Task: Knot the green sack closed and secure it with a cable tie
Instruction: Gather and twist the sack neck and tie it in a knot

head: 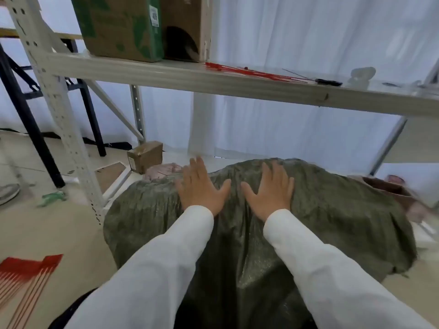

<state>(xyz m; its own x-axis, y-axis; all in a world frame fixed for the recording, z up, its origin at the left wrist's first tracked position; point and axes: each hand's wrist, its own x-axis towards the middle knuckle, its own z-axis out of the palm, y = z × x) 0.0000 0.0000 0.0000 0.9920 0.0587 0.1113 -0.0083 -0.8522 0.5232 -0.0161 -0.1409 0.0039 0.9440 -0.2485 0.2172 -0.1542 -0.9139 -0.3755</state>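
Both your hands lie flat on the green sack (pixel 320 214), fingers spread, gripping nothing: left hand (pixel 202 186), right hand (pixel 273 189).

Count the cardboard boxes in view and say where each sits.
3. Green-printed box and plain brown box stand side by side on the shelf; a small box sits on the floor beyond the green sack. Others may be hidden.
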